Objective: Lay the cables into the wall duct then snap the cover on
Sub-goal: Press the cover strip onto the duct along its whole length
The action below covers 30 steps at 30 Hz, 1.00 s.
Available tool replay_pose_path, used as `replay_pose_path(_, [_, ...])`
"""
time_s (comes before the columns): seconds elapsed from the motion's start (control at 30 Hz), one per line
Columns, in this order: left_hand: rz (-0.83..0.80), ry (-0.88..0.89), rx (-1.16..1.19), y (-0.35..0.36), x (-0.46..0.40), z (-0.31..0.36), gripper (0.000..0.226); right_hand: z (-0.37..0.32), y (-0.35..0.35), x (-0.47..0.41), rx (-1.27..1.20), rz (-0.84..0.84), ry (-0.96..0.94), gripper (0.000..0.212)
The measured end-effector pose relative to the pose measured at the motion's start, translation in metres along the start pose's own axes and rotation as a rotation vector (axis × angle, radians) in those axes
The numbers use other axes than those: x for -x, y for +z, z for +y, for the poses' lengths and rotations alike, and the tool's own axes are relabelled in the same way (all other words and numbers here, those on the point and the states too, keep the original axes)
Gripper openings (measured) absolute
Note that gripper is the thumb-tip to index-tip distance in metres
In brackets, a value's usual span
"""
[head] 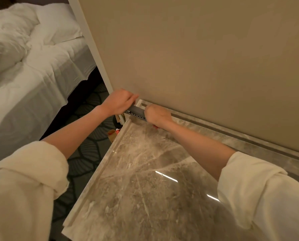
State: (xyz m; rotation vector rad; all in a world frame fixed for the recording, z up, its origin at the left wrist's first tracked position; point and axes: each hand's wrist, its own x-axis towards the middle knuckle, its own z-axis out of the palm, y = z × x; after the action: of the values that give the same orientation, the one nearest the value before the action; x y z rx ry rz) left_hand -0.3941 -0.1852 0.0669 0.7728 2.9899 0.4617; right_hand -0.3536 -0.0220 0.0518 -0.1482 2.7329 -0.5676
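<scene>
A short grey strip with a row of small holes is held between both hands at the far left corner of the marble counter, just below the beige wall. My left hand grips its left end with curled fingers. My right hand is curled round its right end, hiding that part. A dark groove runs along the foot of the wall above the marble upstand. No cables show. A small red bit peeks out under my right wrist.
The glossy marble counter fills the lower middle, with a raised lip on its left edge. A bed with white linen stands to the left. Patterned dark carpet lies between them, with a small brown-and-red object on it.
</scene>
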Motion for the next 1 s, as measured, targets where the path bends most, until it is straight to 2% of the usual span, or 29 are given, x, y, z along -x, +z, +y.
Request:
replay_pose_path(0.13, [-0.219, -0.16, -0.043, 0.017, -0.014, 0.002, 0.053, -0.001, -0.002, 0.005, 0.026, 0.028, -0.004, 0.025])
replay_pose_path(0.2, [-0.251, -0.16, -0.135, 0.021, -0.016, 0.002, 0.055, 0.0, 0.001, 0.006, 0.037, 0.054, -0.001, 0.024])
replay_pose_path(0.33, [-0.109, -0.149, -0.173, 0.029, -0.014, 0.002, 0.057, 0.0, 0.009, 0.002, 0.022, 0.114, 0.039, 0.032])
replay_pose_path(0.7, [0.039, -0.14, -0.171, 0.037, -0.004, 0.0, 0.058, -0.003, 0.016, -0.008, -0.144, 0.15, 0.278, 0.034])
replay_pose_path(1.0, [0.106, -0.084, -0.143, 0.042, 0.003, -0.003, 0.057, -0.003, 0.021, -0.001, -0.096, 0.233, 0.209, 0.035])
